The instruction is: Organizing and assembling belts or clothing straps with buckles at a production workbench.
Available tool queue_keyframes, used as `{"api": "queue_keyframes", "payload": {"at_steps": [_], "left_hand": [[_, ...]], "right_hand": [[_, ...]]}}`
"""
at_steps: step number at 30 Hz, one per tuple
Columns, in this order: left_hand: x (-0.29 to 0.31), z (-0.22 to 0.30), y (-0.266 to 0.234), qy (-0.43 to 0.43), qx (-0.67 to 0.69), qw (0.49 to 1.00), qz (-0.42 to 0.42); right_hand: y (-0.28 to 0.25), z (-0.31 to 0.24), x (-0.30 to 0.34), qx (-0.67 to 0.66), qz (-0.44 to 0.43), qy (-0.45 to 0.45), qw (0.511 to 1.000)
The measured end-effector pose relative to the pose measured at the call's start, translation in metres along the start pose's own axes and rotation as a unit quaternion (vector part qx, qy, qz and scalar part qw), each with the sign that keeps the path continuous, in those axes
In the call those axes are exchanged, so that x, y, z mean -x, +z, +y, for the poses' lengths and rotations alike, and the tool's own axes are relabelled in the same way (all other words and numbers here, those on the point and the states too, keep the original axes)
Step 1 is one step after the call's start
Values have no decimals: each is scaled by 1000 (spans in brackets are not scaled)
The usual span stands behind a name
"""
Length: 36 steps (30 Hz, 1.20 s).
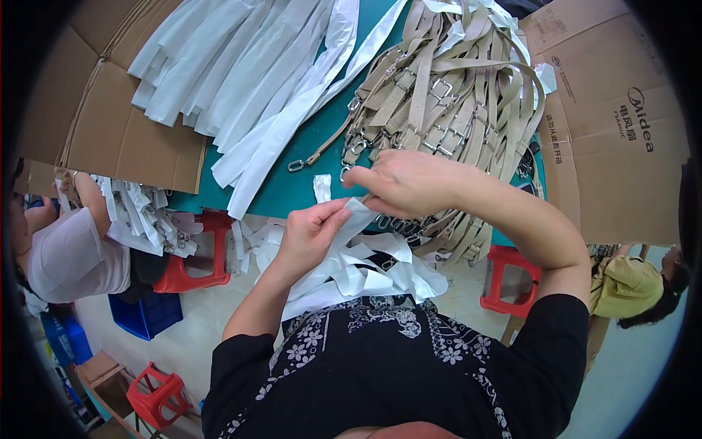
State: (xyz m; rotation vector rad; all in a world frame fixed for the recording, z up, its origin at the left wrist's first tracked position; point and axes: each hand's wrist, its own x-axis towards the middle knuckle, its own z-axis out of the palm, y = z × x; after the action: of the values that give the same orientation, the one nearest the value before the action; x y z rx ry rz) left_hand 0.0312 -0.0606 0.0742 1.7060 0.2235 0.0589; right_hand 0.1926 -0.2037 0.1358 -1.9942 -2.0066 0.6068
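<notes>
My left hand pinches the end of a white plastic sleeve between thumb and fingers, just off the table's near edge. Close beside it, my right hand is closed at the sleeve's upper end, its fingertips turned toward the left hand. What it grips is hidden behind the fingers. Beyond the right hand lies a heap of beige straps with metal buckles. A single thin strap with a metal clip reaches out leftward from the heap. More white sleeves lie across my lap, with dark straps and metal fittings among them.
Long flat white sleeves cover the far left of the green table. Cardboard boxes flank it, another box at right. Red stools and a blue bin stand below. Other people work at left and right.
</notes>
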Motion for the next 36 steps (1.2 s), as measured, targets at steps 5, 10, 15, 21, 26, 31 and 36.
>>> {"api": "queue_keyframes", "payload": {"at_steps": [5, 10, 15, 21, 26, 31, 36], "left_hand": [[-3, -4, 4, 33, -79, 992, 94], [4, -15, -9, 33, -115, 985, 121], [3, -29, -15, -4, -122, 983, 135], [0, -31, -16, 5, -62, 990, 128], [0, -28, -13, 66, -3, 994, 88], [4, -34, -11, 125, -40, 991, 31], [2, -34, -20, 201, -144, 969, 24]], "right_hand": [[14, -6, -9, -91, 18, 49, 995], [8, 71, 10, 150, 61, 41, 986], [5, 79, 7, 134, 50, 33, 989], [-18, 15, -1, 73, 70, -97, 990], [-26, -3, 0, 114, 47, -83, 989], [-31, 1, 4, 128, 51, -131, 982], [-33, -10, 7, 228, 55, -153, 960]]}}
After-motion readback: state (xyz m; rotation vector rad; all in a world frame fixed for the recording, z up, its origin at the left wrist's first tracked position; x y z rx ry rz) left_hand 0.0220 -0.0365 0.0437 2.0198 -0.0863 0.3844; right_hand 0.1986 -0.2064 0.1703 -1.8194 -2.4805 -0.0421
